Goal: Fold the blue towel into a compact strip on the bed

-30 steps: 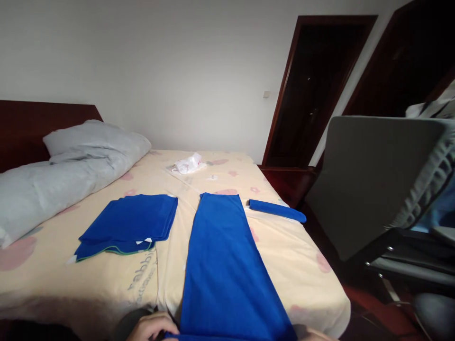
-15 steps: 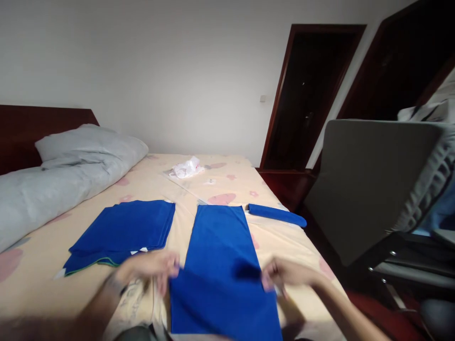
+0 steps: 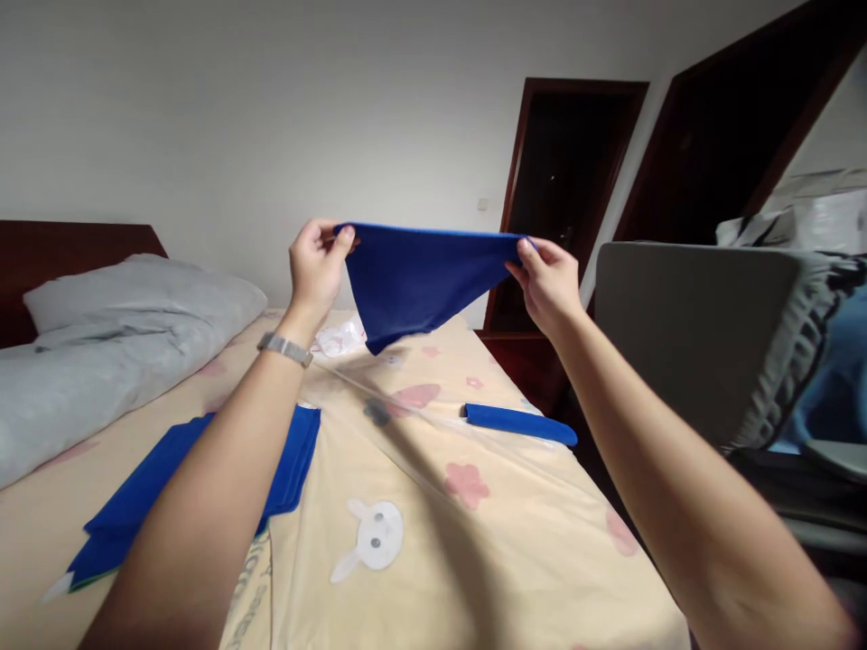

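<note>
A blue cloth [image 3: 420, 275] hangs in the air above the bed, its top edge stretched between my two hands. My left hand [image 3: 318, 262] pinches one upper corner between thumb and fingers. At the other upper corner, my right hand [image 3: 545, 275] grips the cloth the same way. The lower part trails away from me and narrows towards the left. Below my left forearm lies a stack of blue cloths [image 3: 293, 465], partly hidden by that arm. A rolled blue cloth [image 3: 520, 422] rests near the bed's right edge.
The bed [image 3: 542, 542] has a cream sheet with rabbit and flower prints. A grey quilt [image 3: 135, 316] is bunched at the left. A white plastic bag [image 3: 340, 338] lies behind the raised cloth. Beyond the bed's right edge stands a grey panel [image 3: 691, 334].
Both hands have risen from the bed, lifting the blue cloth that lay spread there. It now hangs in front of the wall, and the printed sheet beneath shows.
</note>
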`<state>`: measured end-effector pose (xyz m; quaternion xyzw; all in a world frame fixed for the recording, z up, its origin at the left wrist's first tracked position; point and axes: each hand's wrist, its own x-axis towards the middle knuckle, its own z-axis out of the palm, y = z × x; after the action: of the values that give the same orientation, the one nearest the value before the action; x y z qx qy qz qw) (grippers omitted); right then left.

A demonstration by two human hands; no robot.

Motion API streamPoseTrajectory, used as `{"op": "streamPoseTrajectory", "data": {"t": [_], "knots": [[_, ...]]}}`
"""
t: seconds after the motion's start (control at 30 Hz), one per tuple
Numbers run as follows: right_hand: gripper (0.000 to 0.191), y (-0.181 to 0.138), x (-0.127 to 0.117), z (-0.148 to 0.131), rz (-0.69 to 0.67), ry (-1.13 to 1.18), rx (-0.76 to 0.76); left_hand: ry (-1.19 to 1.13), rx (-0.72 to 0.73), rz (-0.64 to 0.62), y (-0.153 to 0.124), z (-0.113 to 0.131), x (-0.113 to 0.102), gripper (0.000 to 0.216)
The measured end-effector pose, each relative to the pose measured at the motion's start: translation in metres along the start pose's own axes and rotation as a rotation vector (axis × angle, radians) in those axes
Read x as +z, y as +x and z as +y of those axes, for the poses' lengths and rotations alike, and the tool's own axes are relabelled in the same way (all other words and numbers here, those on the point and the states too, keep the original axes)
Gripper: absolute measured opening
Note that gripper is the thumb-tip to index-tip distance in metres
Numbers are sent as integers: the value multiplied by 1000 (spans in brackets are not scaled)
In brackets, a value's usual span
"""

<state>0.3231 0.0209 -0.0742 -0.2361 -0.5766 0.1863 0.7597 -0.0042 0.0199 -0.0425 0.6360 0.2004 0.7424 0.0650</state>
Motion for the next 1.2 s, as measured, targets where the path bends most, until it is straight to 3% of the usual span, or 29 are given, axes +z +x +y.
{"op": "streamPoseTrajectory", "data": {"t": [0.1,0.2,0.23,0.33,0.47,0.67,0.77,0.9,1.03,1.2], "knots": [[36,-75,-22,13,-31,-88,84,50,-94,-8,-71,4,-23,29],[44,-165,-41,35,-140,-333,293,171,-367,-73,-165,-4,-46,40],[45,-196,-46,41,-181,-357,346,219,-485,-107,-199,-6,-54,43],[48,-281,-58,51,-273,-381,468,270,-648,-216,-291,-7,-75,44],[55,-355,-74,46,-384,-403,599,320,-814,-357,-368,13,-101,47],[39,-393,-102,2,-657,-443,665,429,-988,-654,-399,75,-150,43],[36,-401,-110,-19,-750,-420,722,372,-1088,-771,-407,95,-170,42],[39,-387,-110,-13,-870,-397,776,324,-1164,-843,-397,86,-173,41],[43,-362,-100,18,-968,-424,886,278,-1082,-780,-378,56,-157,39],[45,-371,-101,27,-916,-419,995,361,-1096,-726,-398,49,-143,37]]}}
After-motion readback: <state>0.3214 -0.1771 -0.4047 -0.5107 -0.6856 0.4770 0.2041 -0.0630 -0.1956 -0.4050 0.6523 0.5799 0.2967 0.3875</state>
